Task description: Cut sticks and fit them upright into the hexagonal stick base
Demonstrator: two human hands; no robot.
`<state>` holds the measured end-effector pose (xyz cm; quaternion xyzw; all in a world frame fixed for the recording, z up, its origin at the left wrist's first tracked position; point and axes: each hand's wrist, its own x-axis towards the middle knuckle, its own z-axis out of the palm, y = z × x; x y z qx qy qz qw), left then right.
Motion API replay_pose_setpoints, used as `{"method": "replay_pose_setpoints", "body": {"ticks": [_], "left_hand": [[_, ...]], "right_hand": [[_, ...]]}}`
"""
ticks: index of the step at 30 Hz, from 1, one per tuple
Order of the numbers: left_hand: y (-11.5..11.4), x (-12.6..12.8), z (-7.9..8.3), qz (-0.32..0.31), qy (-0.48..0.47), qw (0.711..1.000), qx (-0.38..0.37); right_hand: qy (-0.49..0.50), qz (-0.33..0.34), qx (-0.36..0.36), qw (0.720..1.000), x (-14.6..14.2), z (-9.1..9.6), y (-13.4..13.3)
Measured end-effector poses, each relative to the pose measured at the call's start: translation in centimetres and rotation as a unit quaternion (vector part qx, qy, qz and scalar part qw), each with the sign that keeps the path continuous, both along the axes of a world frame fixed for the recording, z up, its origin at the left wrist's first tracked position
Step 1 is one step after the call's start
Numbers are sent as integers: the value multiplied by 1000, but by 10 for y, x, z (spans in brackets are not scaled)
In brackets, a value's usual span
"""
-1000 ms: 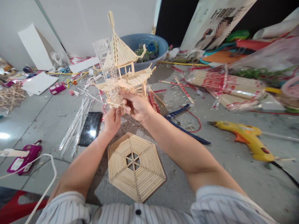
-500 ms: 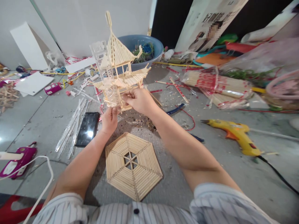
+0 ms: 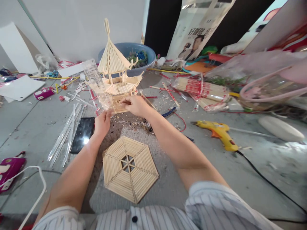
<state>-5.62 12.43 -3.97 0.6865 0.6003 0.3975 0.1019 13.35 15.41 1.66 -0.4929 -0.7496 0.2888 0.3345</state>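
Note:
A pavilion model (image 3: 112, 60) built of thin wooden sticks stands upright in front of me, with a pointed roof above a lower flared eave. My left hand (image 3: 102, 123) is closed on the lower end of a clear plastic template ruler (image 3: 93, 74), which slants up along the model's left side. At the model's lower storey, the fingers of my right hand (image 3: 135, 105) are pinched together; what lies between them is too small to make out. Nearer to me, a flat hexagonal stick panel (image 3: 130, 169) with a spoked opening at its centre lies on the floor.
A yellow glue gun (image 3: 217, 131) lies to the right, its black cord trailing. Left are a black phone (image 3: 82, 135) and clear glue sticks (image 3: 64, 134). Behind sit a blue basin (image 3: 146, 60) and bagged sticks (image 3: 201, 88). Wood scraps litter the floor around the model.
My view has swung right, so things sit further left. The ruler has dropped lower and leans further left, uncovering more of the model's lower storey. Both hands stay by the model.

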Motion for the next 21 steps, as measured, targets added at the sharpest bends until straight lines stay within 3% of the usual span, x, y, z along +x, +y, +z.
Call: {"method": "replay_pose_setpoints", "body": {"ticks": [5,8,11,14,21], "left_hand": [[-2,2,5,-29,54,997,-37],[-4,2,11,-39,94,994,-48],[-9,-1,19,-47,125,989,-67],[-17,-4,22,-50,124,989,-66],[-34,-6,15,-66,99,992,-42]], "right_hand": [[35,12,-59,998,10,0,9],[54,5,-54,997,17,-6,8],[87,-20,-34,995,23,-15,4],[115,-60,-63,989,28,-24,1],[-108,-123,-31,986,36,-33,-13]]}}
